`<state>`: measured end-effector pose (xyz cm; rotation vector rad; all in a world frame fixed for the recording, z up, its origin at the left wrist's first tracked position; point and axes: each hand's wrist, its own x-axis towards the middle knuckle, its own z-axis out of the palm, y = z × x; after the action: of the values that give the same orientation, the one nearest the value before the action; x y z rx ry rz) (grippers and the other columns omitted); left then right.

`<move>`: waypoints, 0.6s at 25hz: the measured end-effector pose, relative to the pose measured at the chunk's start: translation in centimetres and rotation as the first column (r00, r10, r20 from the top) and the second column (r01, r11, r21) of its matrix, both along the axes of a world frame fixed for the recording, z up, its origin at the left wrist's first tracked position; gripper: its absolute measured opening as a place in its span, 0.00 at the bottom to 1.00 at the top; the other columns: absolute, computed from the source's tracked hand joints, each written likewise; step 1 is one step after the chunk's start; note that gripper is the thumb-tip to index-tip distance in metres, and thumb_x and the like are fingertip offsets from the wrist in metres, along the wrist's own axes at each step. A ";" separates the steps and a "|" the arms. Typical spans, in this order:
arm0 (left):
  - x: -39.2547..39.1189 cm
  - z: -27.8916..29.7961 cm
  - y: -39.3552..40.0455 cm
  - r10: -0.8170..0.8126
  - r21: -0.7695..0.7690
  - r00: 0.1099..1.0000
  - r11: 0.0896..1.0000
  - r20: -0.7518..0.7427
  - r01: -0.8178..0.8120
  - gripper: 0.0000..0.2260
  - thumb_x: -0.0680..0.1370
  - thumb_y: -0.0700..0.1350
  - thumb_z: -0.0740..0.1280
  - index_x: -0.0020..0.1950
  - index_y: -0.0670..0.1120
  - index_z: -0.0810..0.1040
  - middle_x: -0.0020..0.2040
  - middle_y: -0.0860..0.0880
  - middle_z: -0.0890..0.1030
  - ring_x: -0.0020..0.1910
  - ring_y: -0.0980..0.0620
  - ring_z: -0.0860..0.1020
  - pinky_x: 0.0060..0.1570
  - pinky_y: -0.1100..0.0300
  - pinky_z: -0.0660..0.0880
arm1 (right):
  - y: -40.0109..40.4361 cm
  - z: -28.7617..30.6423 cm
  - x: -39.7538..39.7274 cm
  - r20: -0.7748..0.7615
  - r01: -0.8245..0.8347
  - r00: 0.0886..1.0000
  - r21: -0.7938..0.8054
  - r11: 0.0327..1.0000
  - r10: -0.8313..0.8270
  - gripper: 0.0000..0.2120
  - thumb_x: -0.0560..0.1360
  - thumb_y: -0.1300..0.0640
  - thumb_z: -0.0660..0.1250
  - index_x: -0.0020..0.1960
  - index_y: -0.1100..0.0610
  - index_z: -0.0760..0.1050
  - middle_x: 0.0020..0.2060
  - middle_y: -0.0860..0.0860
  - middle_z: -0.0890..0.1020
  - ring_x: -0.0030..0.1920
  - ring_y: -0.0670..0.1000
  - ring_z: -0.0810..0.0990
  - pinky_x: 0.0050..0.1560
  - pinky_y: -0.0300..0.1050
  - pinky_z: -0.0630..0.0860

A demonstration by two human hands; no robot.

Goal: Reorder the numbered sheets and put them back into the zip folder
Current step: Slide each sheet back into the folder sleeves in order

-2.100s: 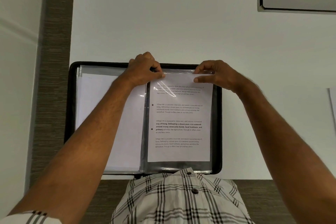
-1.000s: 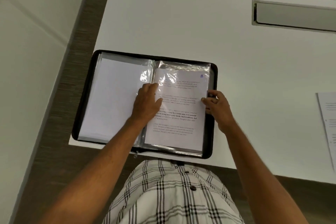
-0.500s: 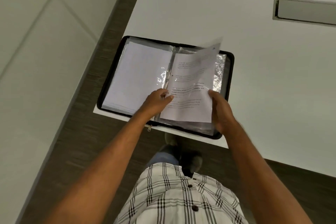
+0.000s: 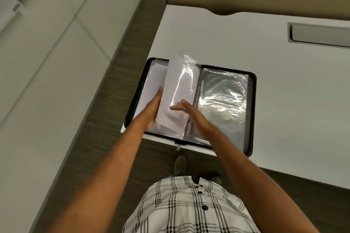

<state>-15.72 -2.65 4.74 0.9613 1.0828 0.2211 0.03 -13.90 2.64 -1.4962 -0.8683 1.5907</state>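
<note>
Folder (image 4: 252, 111), black, zip-edged, lies open flat at the near left corner of the white counter (image 4: 284, 100), its near edge slightly overhanging; zip pull (image 4: 178, 147) dangles below the spine. Right half: clear sleeve (image 4: 223, 100), glossy and crinkled, with no sheet visible in it. Left half: white sheets (image 4: 151, 85) stacked in sleeves. One sleeved sheet (image 4: 180, 89) stands raised mid-turn over the spine, blank side showing, print not readable.

Left hand (image 4: 153, 108), fingers straight, lies against the left edge of the raised sheet; whether the thumb grips behind it cannot be told. Right hand (image 4: 191, 115), fingers straight and loosely spread, touches the sheet's right face near the spine, holding nothing.

Recessed grey slot (image 4: 320, 34) sits in the counter, far right. Checked shirt (image 4: 189, 206) fills the lower foreground; shoe (image 4: 180, 164) shows on brown floor under the counter edge. Pale tiled floor (image 4: 47, 62) to the left.
</note>
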 end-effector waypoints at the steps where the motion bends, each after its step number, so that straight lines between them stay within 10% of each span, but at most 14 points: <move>1: -1.0 -0.3 0.9 0.003 0.001 1.000 1.000 -0.027 -0.003 0.28 0.77 0.74 0.57 0.67 0.60 0.78 0.62 0.47 0.84 0.60 0.45 0.83 0.62 0.45 0.78 | 0.3 -0.2 -0.9 0.018 -0.007 1.000 -0.017 1.000 0.007 0.28 0.82 0.30 0.52 0.67 0.43 0.82 0.82 0.43 0.62 0.83 0.49 0.52 0.80 0.64 0.40; 9: -4.5 -4.1 5.9 0.133 0.359 0.871 0.932 -0.472 0.052 0.29 0.82 0.58 0.65 0.79 0.48 0.63 0.77 0.44 0.69 0.71 0.44 0.71 0.66 0.47 0.72 | 2.3 -1.3 -4.9 0.353 -0.201 0.913 -0.049 0.978 0.205 0.26 0.88 0.41 0.49 0.74 0.53 0.74 0.83 0.55 0.61 0.84 0.55 0.52 0.80 0.60 0.39; 12: -4.5 -4.6 5.8 0.134 0.570 0.704 0.699 -0.698 0.432 0.30 0.80 0.54 0.69 0.78 0.48 0.62 0.77 0.43 0.65 0.72 0.42 0.69 0.65 0.44 0.73 | 2.4 -2.3 -4.5 0.309 -0.175 0.933 -0.057 0.983 0.184 0.24 0.87 0.40 0.52 0.75 0.49 0.74 0.84 0.51 0.58 0.84 0.51 0.53 0.82 0.57 0.44; 15: -3.1 -4.6 5.8 0.012 0.454 0.477 0.330 -0.879 0.828 0.23 0.80 0.58 0.66 0.73 0.52 0.69 0.79 0.45 0.60 0.77 0.42 0.60 0.72 0.38 0.59 | 2.3 -2.8 -2.8 0.182 0.023 0.983 -0.034 0.999 -0.016 0.19 0.87 0.45 0.57 0.71 0.50 0.78 0.80 0.49 0.67 0.79 0.50 0.64 0.79 0.50 0.57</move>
<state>-18.84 3.11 0.17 2.5242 1.3983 -0.2443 -2.76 -11.64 -0.12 -1.6907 -0.9268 1.4793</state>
